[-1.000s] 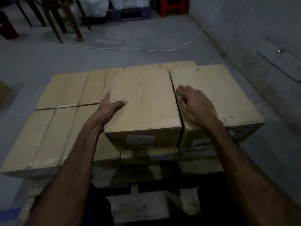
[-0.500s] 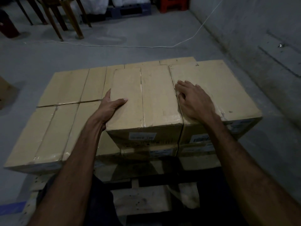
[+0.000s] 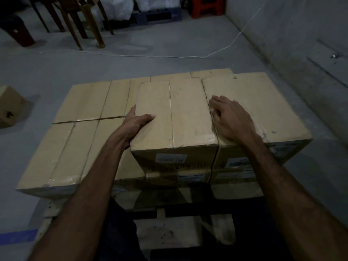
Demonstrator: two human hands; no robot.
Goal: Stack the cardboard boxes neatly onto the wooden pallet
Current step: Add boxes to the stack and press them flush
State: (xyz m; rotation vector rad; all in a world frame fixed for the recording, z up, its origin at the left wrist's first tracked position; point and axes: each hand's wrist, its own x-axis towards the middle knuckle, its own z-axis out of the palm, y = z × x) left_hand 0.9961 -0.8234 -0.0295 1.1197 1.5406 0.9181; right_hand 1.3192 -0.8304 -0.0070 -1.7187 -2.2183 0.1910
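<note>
Several taped cardboard boxes lie on a wooden pallet. A middle box sits in the upper layer, beside a right box of the same height. My left hand grips the middle box's left edge, thumb on top and fingers down its side. My right hand lies flat with spread fingers on the right box, at the seam between the two. To the left the lower layer of boxes is uncovered.
A single cardboard box stands on the concrete floor at the far left. A white cord crosses the floor behind the pallet. Chair legs and a red stool are at the back. A concrete wall rises on the right.
The view has shifted slightly, with the stack a little further from me. Both hands keep their places on the boxes.
</note>
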